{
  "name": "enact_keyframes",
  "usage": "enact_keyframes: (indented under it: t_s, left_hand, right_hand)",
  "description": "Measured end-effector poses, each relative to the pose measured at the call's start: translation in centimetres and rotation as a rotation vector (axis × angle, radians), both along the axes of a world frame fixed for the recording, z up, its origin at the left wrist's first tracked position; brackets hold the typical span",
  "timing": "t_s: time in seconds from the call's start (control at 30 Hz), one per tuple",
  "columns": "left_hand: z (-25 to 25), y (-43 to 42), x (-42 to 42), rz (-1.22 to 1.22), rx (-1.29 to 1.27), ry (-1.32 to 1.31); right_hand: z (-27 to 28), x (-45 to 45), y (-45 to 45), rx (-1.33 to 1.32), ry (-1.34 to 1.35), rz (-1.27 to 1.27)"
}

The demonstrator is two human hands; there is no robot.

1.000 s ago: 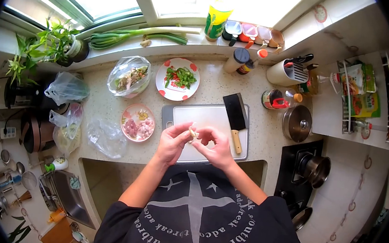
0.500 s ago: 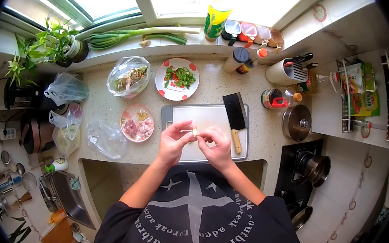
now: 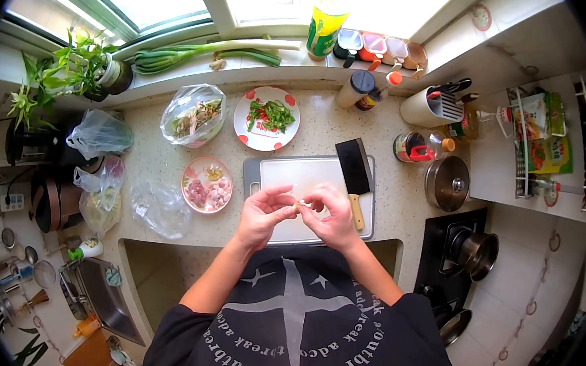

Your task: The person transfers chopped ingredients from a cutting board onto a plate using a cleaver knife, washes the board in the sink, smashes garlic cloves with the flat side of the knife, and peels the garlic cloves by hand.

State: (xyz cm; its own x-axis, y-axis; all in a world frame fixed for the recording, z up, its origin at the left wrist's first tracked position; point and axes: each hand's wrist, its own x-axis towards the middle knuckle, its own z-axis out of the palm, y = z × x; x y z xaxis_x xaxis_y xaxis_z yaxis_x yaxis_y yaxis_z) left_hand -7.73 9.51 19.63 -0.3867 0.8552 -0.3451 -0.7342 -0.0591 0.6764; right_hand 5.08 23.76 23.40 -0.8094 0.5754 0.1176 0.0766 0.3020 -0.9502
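Over the white cutting board (image 3: 287, 171), my left hand (image 3: 265, 212) and my right hand (image 3: 332, 218) meet at their fingertips. Pinched between them is a small pale garlic clove (image 3: 298, 208), partly hidden by the fingers. Thumb and index finger of each hand are closed on it. A cleaver (image 3: 355, 169) lies along the board's right side, its wooden handle toward me, just beyond my right hand. Left of the board, a small plate (image 3: 187, 172) holds chopped pink meat (image 3: 210, 195) and some yellowish bits.
Behind the board stands a plate (image 3: 242, 138) of cut green and red peppers beside an open plastic bag (image 3: 195, 114). An empty-looking clear bag (image 3: 161, 208) lies left. Lidded pot (image 3: 446, 183), bottles and a knife block (image 3: 430, 108) stand right, near the stove (image 3: 433, 251).
Both hands have shifted slightly, with the right fingers closing further over the clove and hiding more of it. The things on the counter have stayed put.
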Motion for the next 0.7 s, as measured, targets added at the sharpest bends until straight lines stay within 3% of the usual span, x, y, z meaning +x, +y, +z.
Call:
enact_keyframes:
  t_s: [0.2,0.43,0.5,0.7]
  left_hand:
    - [0.6,0.1,0.0,-0.018,-0.022,0.307]
    - [2.0,0.0,0.1,-0.033,-0.059,0.676]
    - [1.8,0.1,0.3,-0.023,-0.059,0.656]
    - [2.0,0.3,0.1,-0.004,-0.062,0.39]
  right_hand:
    - [0.5,0.2,1.0,-0.071,-0.093,0.075]
    - [1.2,-0.3,1.3,0.259,-0.041,0.119]
    - [1.1,-0.5,1.4,0.379,-0.025,0.144]
    - [1.0,-0.4,1.4,0.4,0.018,0.133]
